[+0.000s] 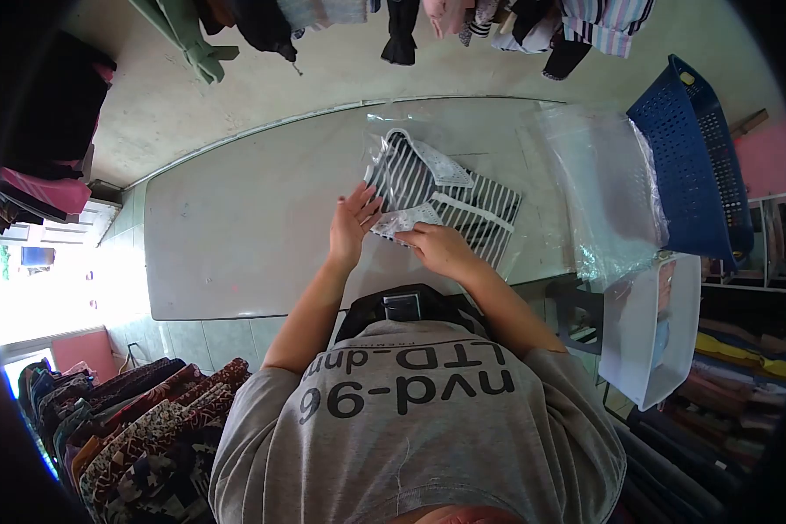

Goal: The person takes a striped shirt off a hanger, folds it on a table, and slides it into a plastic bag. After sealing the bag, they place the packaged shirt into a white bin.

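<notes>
A folded black-and-white striped garment [476, 214] with white lace-like panels and a white band lies tilted on the table. Clear plastic bag [399, 115] film shows around it and shines over part of the stripes; how far the garment sits inside cannot be told. My left hand [354, 223] is open at the garment's left edge, fingers spread, fingertips touching the film or the cloth. My right hand [441, 249] is closed at the near edge, its thumb and forefinger pinching by the lower white panel [408, 217].
The pale table [227, 227] stretches left. A stack of clear plastic bags [598, 183] lies at its right end, beside a blue basket [686, 166] and a white bin [642, 349]. Clothes hang [188, 39] along the far side, and patterned garments [157, 419] stand at lower left.
</notes>
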A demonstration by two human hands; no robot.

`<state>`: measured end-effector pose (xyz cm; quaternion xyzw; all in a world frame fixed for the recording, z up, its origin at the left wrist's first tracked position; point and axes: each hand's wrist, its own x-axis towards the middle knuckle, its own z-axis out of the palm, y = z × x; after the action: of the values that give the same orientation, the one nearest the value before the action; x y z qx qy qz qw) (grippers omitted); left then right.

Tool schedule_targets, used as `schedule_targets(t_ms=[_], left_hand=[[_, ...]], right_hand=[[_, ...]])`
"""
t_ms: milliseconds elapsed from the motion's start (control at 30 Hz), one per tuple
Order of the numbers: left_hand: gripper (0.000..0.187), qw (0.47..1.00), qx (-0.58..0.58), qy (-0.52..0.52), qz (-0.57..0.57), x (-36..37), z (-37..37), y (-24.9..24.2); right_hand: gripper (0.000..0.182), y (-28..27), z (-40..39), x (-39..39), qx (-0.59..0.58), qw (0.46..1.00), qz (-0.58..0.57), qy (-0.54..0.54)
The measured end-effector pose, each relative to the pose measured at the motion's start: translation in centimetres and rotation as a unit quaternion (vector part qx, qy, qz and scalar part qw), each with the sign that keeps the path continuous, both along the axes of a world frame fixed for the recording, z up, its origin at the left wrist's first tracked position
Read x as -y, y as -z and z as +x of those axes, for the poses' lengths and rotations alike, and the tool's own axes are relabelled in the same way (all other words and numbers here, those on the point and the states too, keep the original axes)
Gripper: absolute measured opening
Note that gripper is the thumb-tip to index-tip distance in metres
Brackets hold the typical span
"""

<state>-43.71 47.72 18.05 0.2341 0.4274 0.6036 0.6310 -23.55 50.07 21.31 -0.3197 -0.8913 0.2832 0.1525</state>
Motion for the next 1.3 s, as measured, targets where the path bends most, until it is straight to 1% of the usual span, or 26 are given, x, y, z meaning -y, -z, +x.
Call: schedule_targets(t_ms=[33,67,133,167,233,267,300,367,433,533,600,633,667,700,767,833,900,933,1000,1033,1100,1133,1167,1200,1233,1300], left_hand=[[0.049,0.995,0.097,0.0,0.026,0.7,-0.8,-0.2],[0.049,0.995,0.097,-0.001,0.026,1.3,-1.3,-0.2],[0.042,0.999,-0.025,-0.021,0.034,2.6,-2.1,0.0],[0.042,0.999,-0.025,-0.025,0.033,2.9,-2.8,0.0],[0.033,0.984,-0.14,-0.06,-0.096,3.1,-4.6,0.0],[0.027,0.985,-0.065,-0.119,-0.105,3.5,-6.1,1.2],[0.027,0.984,-0.065,-0.125,-0.105,3.9,-7.8,2.3],[0.027,0.979,-0.057,-0.121,-0.155,4.8,-11.7,3.3],[0.028,0.962,-0.139,-0.125,-0.201,5.9,-16.1,3.9],[0.034,0.924,-0.299,-0.098,-0.217,7.5,-24.7,5.0],[0.044,0.819,-0.494,-0.21,-0.201,8.1,-30.0,7.1],[0.044,0.82,-0.494,-0.208,-0.202,7.8,-30.2,5.8],[0.049,0.686,-0.659,-0.277,-0.138,7.4,-29.6,2.9],[0.054,0.515,-0.788,-0.329,-0.066,6.9,-28.8,1.0],[0.061,0.663,-0.726,-0.183,-0.016,5.9,-26.9,0.6],[0.062,0.642,-0.757,-0.119,-0.005,5.3,-21.7,1.6],[0.06,0.666,-0.734,0.006,-0.134,6.0,-18.2,1.4],[0.06,0.667,-0.734,0.009,-0.128,6.5,-18.4,1.5],[0.052,0.575,-0.813,0.092,-0.027,7.4,-20.4,2.1],[0.052,0.575,-0.813,0.095,-0.026,7.8,-22.6,2.7],[0.044,0.579,-0.78,0.212,0.112,8.9,-27.8,3.5],[0.044,0.578,-0.78,0.212,0.113,9.2,-29.2,3.0],[0.041,0.556,-0.801,0.216,0.055,9.7,-30.3,2.3],[0.038,0.532,-0.817,0.222,-0.004,10.3,-30.9,2.0],[0.038,0.532,-0.816,0.227,-0.005,10.3,-30.4,2.1],[0.043,0.639,-0.768,-0.025,0.037,9.3,-27.5,2.7]], right_hand=[[0.029,0.1,-0.6,0.3,0.001,1.0,0.017,-0.001],[0.03,0.3,-1.3,0.6,0.002,0.999,0.034,-0.003],[0.03,0.6,-3.2,1.1,0.022,0.999,0.029,-0.015],[0.031,0.6,-4.2,1.4,0.04,0.999,0.025,-0.025],[0.029,-0.1,-6.2,2.2,0.06,0.997,-0.005,-0.046],[0.028,-0.8,-7.4,2.5,0.079,0.994,-0.034,-0.063],[0.028,-1.5,-8.2,2.7,0.079,0.994,-0.033,-0.069],[0.025,-2.6,-9.1,2.7,-0.027,0.999,0.001,-0.023],[0.024,-2.0,-9.1,1.5,-0.112,0.987,0.05,0.102],[0.021,-1.8,-7.1,-0.7,-0.103,0.952,0.029,0.286],[0.02,-0.6,-6.0,-1.3,-0.075,0.926,0.095,0.358],[0.02,0.0,-6.0,-1.4,-0.068,0.913,0.152,0.373],[0.02,0.7,-6.2,-1.6,-0.064,0.905,0.154,0.391],[0.024,2.5,-6.1,-2.1,-0.061,0.905,0.167,0.386],[0.033,3.9,-8.0,-2.0,-0.015,0.875,0.198,0.441],[0.041,5.3,-10.4,-2.0,0.051,0.85,0.131,0.508],[0.041,7.1,-11.5,-1.7,0.116,0.849,0.143,0.495],[0.04,7.6,-11.4,-1.3,0.126,0.854,0.171,0.474],[0.033,7.8,-10.7,-0.6,0.109,0.864,0.221,0.439],[0.033,7.9,-9.8,-0.5,0.111,0.863,0.22,0.441],[0.028,7.6,-7.8,-0.3,0.105,0.902,0.183,0.376],[0.024,6.8,-7.2,-0.2,0.134,0.901,0.147,0.387],[0.024,5.6,-7.1,-0.2,0.162,0.893,0.093,0.41],[0.025,5.8,-7.2,-0.6,0.138,0.877,0.099,0.45],[0.027,6.1,-7.3,-1.1,0.114,0.858,0.105,0.489],[0.036,3.9,-10.3,-1.4,0.103,0.864,0.067,0.488]])
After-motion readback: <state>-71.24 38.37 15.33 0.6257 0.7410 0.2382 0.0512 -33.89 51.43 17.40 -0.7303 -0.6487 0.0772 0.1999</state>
